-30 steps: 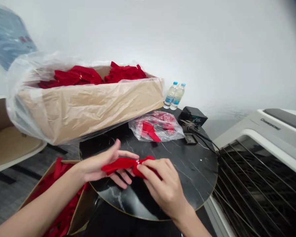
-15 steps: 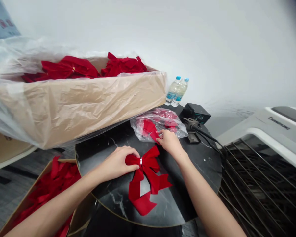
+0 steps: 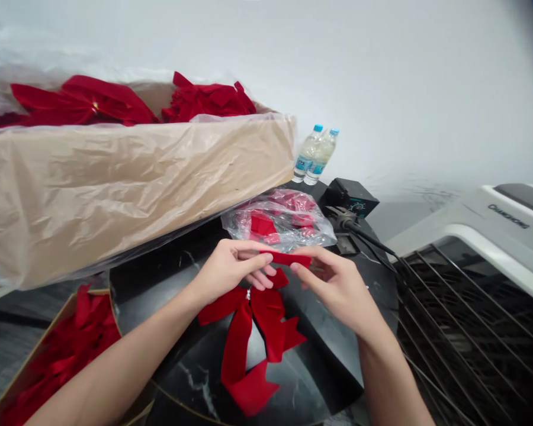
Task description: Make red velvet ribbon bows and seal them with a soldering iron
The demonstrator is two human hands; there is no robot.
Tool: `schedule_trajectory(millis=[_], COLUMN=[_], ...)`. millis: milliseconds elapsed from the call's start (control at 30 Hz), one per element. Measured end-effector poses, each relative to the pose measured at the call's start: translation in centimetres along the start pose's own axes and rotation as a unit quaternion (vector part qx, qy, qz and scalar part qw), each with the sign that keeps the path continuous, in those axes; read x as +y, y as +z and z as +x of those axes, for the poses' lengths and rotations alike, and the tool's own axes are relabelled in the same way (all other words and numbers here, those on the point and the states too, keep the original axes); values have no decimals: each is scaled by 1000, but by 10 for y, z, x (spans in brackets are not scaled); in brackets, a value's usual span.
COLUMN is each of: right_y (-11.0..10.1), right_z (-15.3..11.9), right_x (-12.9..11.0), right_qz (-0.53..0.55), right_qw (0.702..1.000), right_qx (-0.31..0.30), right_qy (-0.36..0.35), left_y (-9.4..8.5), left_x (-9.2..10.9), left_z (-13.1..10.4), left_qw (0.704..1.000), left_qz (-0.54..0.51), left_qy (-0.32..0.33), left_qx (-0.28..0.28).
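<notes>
Between both hands a short red ribbon strip (image 3: 286, 258) is stretched sideways. My left hand (image 3: 235, 266) pinches its left end between thumb and fingers, and my right hand (image 3: 331, 278) pinches the right end. Just below them a red velvet bow (image 3: 269, 322) with a small shiny centre lies on the black marble-patterned table (image 3: 195, 367), its tails toward me. Behind the hands sits a clear plastic bag (image 3: 306, 219) with red pieces in it.
A plastic-lined cardboard box (image 3: 160, 177) of red bows stands at the back left. Two water bottles (image 3: 320, 157), a black dial unit (image 3: 353, 198) and a cabled tool (image 3: 349, 222) are behind right. Lower left is another box of red ribbons (image 3: 66, 343); a white rack-fronted appliance (image 3: 462, 225) stands right.
My left hand has let go of the bow and moved up. My right hand has brought a red strip from the bag toward me, and both hands now hold it. The view has shifted slightly.
</notes>
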State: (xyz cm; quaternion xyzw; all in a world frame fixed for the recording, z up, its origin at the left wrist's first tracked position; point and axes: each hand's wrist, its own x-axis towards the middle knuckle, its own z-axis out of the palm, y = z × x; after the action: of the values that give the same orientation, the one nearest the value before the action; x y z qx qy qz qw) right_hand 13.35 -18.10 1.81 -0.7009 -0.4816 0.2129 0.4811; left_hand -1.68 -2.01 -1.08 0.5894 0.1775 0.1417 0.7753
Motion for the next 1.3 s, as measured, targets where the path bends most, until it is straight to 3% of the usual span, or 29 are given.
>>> schedule_trajectory(millis=[67, 133, 300, 367, 567, 800, 900, 1000, 1133, 1200, 1300], right_y=[2, 7, 22, 27, 38, 34, 37, 39, 36, 34, 33], right_z=[-4, -7, -7, -7, -9, -4, -5, -7, -7, -7, -10], right_x=[10, 19, 35, 37, 34, 30, 32, 35, 37, 36, 35], right_qz=[107, 160, 82, 74, 174, 212, 204, 157, 79, 123, 221], right_qw=[993, 986, 982, 974, 972, 971, 973, 981, 985, 986, 975], right_qx=[-15, -15, 95, 118, 135, 91, 96, 97, 107, 82, -3], right_qy=[54, 55, -144, -179, -83, -66, -42, -54, -107, -77, 8], left_y=[1, 0, 3, 6, 12, 3, 1, 2, 2, 0, -2], left_x=[-5, -10, -13, -12, -10, -11, -11, -13, -15, -15, -14], left_z=[0, 0, -4, -6, -10, -8, -7, -6, -8, -11, -14], left_qw=[999, 998, 990, 987, 989, 990, 997, 999, 995, 995, 998], left_qz=[-21, -15, 20, 16, -34, -13, -37, -18, 63, 78, 46], left_qy=[27, 57, 124, 141, 110, 121, 62, 14, 51, 48, 45], left_qx=[0, 7, 65, 78, 97, 68, 20, 31, 58, 51, 12])
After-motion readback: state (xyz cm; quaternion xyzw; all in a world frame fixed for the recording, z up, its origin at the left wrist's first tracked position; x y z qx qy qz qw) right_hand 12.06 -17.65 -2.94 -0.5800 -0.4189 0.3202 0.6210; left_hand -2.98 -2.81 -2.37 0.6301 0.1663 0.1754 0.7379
